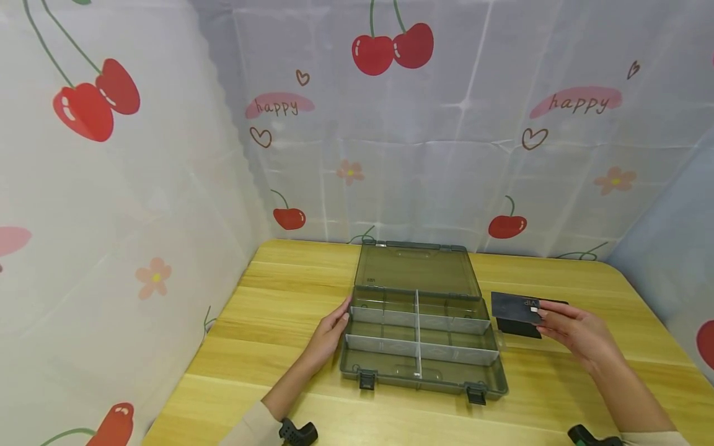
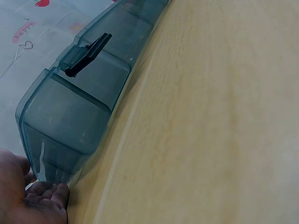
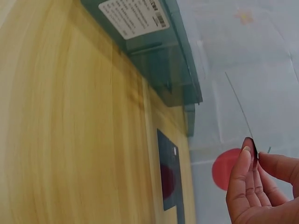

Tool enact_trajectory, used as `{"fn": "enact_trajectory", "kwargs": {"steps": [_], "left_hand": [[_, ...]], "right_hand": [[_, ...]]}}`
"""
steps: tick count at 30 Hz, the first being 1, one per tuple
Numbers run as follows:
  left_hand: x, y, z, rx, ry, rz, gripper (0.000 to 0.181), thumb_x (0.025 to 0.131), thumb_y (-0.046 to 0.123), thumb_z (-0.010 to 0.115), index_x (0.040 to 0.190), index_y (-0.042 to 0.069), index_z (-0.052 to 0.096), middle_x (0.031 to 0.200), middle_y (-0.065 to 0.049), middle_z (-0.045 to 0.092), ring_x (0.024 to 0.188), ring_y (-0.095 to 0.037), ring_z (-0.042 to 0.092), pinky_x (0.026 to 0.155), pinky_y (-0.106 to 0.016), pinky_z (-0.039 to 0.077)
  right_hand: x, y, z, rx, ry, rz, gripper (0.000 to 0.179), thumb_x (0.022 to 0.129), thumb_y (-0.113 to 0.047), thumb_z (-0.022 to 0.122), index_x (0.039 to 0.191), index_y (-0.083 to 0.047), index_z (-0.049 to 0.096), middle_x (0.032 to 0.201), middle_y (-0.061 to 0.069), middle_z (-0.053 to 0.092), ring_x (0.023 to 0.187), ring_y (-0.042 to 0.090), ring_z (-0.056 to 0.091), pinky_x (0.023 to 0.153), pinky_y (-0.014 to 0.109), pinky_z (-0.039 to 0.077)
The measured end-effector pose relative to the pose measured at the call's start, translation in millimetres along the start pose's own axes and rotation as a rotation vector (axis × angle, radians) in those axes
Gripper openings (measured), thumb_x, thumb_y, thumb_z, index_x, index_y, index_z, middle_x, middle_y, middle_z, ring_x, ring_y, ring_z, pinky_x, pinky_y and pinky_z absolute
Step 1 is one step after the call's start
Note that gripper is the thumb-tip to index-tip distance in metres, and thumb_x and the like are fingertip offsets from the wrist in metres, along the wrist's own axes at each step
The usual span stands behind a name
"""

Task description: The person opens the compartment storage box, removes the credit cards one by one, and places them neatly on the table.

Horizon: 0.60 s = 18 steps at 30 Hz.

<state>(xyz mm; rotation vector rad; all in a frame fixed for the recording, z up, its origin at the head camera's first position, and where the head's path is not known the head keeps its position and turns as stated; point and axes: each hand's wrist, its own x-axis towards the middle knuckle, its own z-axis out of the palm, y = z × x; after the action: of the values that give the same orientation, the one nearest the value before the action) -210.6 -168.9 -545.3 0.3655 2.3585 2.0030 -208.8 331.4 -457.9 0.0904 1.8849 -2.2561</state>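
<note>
A dark translucent compartment box (image 1: 425,385) stands on the table with its lid (image 1: 415,269) folded back. Light dividers split it into several sections. At its left side wall, my left hand (image 1: 326,334) holds the box, fingers against the wall's end in the left wrist view. My right hand (image 1: 580,331) pinches a dark card (image 1: 510,306) marked VIP between thumb and fingers. The right wrist view shows this card almost edge-on. Beneath it on the table, right of the box, lies dark flat material (image 1: 519,328), seen as a glossy dark card (image 3: 168,172) in the right wrist view.
Two black latches hang open on the box's front, one being the left latch (image 1: 366,380). A white printed label (image 3: 135,17) is stuck to the box's outside. A cherry-patterned curtain (image 1: 390,155) borders the wooden table (image 1: 279,279) behind and at both sides.
</note>
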Motion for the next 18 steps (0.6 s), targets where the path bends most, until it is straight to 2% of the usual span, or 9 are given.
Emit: {"fn": "enact_trajectory", "kwargs": {"steps": [10,18], "left_hand": [[-0.6,-0.6,-0.1,0.002,-0.011,-0.003,0.048,0.112,0.020,0.039,0.159,0.012,0.033,0.165,-0.003,0.027,0.153,-0.025,0.019,0.124,-0.043,0.017],[-0.9,-1.9,-0.4,0.010,-0.016,0.002,0.048,0.112,0.021,0.040,0.159,0.011,0.033,0.165,-0.003,0.026,0.153,-0.026,0.019,0.124,-0.044,0.017]], "right_hand": [[-0.8,6.6,-22.2,0.032,0.036,-0.001,0.029,0.098,0.005,0.061,0.100,-0.017,0.081,0.097,-0.010,0.069,0.085,0.014,0.074,0.080,0.031,0.062],[-2.1,13.8,-41.1,0.071,0.056,0.028,0.034,0.099,0.007,0.059,0.096,-0.018,0.082,0.093,-0.007,0.072,0.083,0.014,0.075,0.078,0.030,0.062]]}}
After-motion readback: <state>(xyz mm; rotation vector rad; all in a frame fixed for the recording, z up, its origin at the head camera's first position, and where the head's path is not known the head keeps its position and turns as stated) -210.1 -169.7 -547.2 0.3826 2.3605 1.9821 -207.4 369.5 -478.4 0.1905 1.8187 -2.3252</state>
